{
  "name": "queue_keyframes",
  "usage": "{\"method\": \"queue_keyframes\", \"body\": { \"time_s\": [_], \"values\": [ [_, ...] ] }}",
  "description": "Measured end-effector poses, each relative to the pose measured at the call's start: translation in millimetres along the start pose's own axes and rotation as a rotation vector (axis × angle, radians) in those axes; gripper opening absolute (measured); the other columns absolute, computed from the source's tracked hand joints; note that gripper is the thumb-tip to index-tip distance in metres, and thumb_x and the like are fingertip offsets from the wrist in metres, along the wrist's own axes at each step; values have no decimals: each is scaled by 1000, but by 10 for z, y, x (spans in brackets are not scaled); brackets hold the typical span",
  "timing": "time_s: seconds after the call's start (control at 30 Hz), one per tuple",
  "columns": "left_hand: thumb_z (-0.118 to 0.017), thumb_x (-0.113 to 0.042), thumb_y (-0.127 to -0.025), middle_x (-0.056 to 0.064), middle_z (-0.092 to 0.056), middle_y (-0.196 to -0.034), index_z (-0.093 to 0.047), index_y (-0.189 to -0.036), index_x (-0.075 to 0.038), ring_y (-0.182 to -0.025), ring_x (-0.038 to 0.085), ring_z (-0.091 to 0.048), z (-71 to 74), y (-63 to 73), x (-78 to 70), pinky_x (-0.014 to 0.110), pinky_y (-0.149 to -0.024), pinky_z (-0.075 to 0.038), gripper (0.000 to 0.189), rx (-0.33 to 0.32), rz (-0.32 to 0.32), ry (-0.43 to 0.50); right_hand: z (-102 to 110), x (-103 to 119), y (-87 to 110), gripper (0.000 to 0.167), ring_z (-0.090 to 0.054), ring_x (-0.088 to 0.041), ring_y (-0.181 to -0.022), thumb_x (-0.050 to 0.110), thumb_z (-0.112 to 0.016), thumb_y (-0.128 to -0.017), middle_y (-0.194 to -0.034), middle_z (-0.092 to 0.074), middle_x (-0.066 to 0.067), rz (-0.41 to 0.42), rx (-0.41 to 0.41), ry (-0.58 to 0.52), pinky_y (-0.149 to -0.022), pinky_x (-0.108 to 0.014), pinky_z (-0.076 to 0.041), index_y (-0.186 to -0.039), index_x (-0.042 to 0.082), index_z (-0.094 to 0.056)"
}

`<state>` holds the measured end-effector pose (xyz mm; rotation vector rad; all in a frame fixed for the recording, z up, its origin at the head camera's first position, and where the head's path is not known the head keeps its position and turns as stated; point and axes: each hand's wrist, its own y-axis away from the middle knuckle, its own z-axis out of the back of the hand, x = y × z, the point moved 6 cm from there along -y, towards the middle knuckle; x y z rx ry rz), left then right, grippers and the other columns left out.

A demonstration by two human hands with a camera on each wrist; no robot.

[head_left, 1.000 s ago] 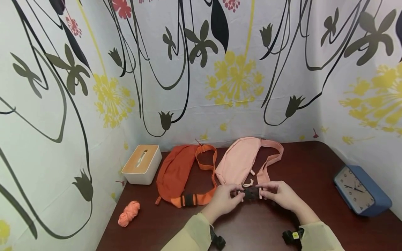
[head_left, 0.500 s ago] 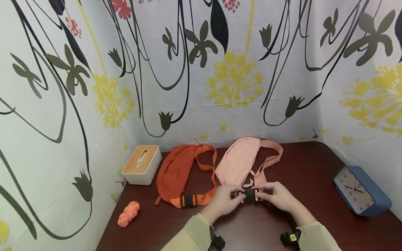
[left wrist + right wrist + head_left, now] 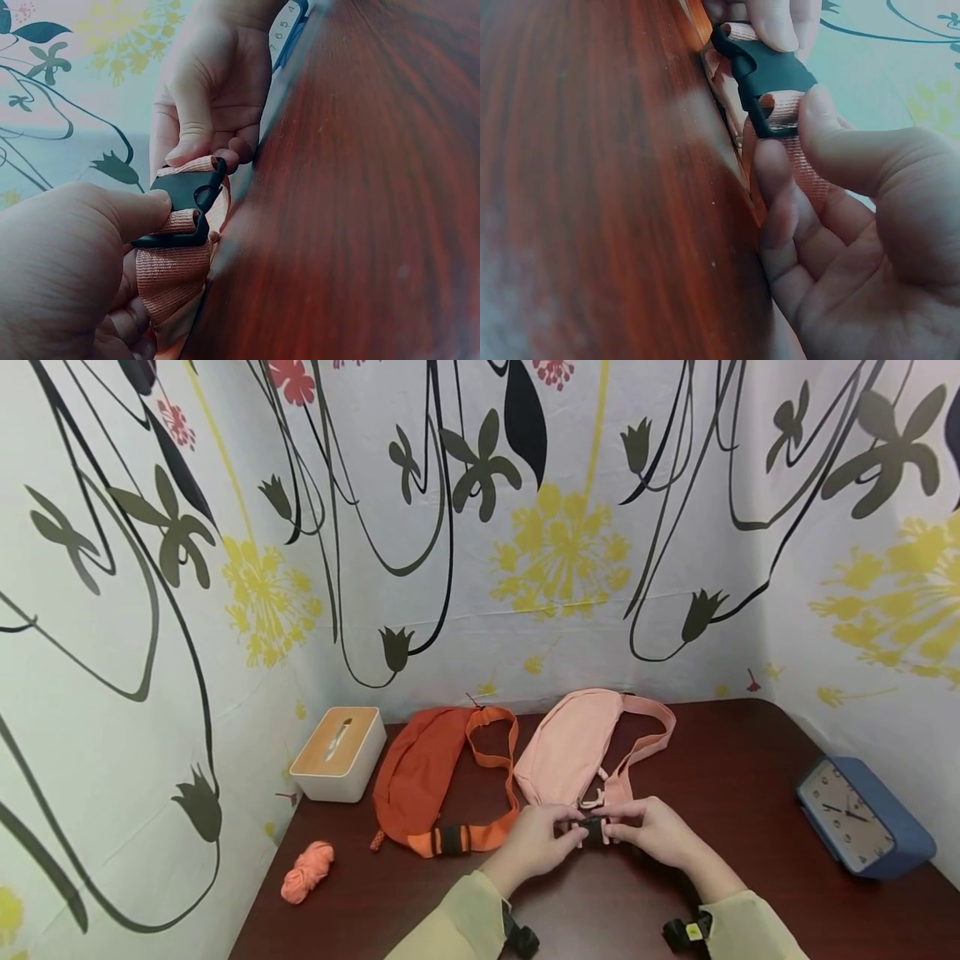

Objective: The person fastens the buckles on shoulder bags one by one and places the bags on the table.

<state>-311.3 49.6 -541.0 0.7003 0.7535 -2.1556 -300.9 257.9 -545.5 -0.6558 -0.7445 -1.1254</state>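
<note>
A black side-release buckle [image 3: 592,832] on the strap of a pale pink waist bag [image 3: 568,745] is held between both hands. My left hand [image 3: 534,840] pinches one end between thumb and fingers. From the other side, my right hand [image 3: 654,835] pinches the opposite end where the strap loops through. In the left wrist view the two halves of the buckle [image 3: 187,191] sit together, with pink webbing [image 3: 174,281] trailing below. The right wrist view shows the right thumb and index finger at the buckle [image 3: 776,71]'s near frame.
Left of the pink bag lies an orange waist bag [image 3: 420,768] with its own buckle [image 3: 451,839] fastened. A tissue box [image 3: 339,753] stands at back left, with a coral yarn skein [image 3: 307,872] nearer. A blue clock [image 3: 866,816] is at right on the dark wooden table [image 3: 750,777].
My right hand has moved left, toward the left hand. The two buckle halves have slid together, and the black part between the hands is shorter. The left hand has hardly moved.
</note>
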Motion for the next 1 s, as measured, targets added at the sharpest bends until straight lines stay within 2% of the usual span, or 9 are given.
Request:
{"method": "queue_keyframes", "body": {
  "time_s": [0.27, 0.57, 0.73, 0.9, 1.0],
  "values": [
    [-77, -29, -104, -11, -75, -85, -83, -117, -19, -78, -11, -59, 22, -3, -15, 10, -77, -47, 18, 1, -14, -11, -3, 8, -33, 29, -55, 2, -67, 17, -84, -97, -84, -78, 5, 9, -5, 44, -62, -23, -45, -125, 9, -84],
    [-77, -30, -104, -12, -73, -87, -83, -121, -22, -79, -9, -59, 1, -21, 10, 11, -76, -47, 20, 37, 1, -8, -9, 14, -12, 34, -55, 0, -63, 15, -83, -98, -86, -78, -2, 7, 62, -62, -59, -22, -47, -131, 6, -81],
    [-77, -30, -104, -12, -72, -87, -82, -122, -23, -79, -9, -59, 1, -37, -18, 11, -77, -48, 20, 48, -2, -5, 13, 27, -14, 32, -62, -1, -67, 14, -82, -98, -89, -80, -2, 26, 83, -49, -62, -23, -51, -129, 5, -81],
    [-75, -28, -105, -11, -81, -103, -82, -124, -22, -92, -10, -69, 16, -42, -67, 13, -87, -54, 21, 74, -5, 5, 48, 71, -11, 29, -63, -4, -66, 17, -81, -100, -86, -80, -1, 32, 113, 8, -61, -26, -54, -128, 7, -81],
    [-74, -28, -106, -11, -82, -113, -81, -125, -22, -100, -8, -73, 75, -40, -111, 13, -91, -56, 22, 97, -36, -55, 91, 164, -17, 28, -62, -1, -66, 20, -82, -99, -86, -79, 3, 76, 101, 70, -61, -26, -54, -126, 11, -82]
  ]
}}
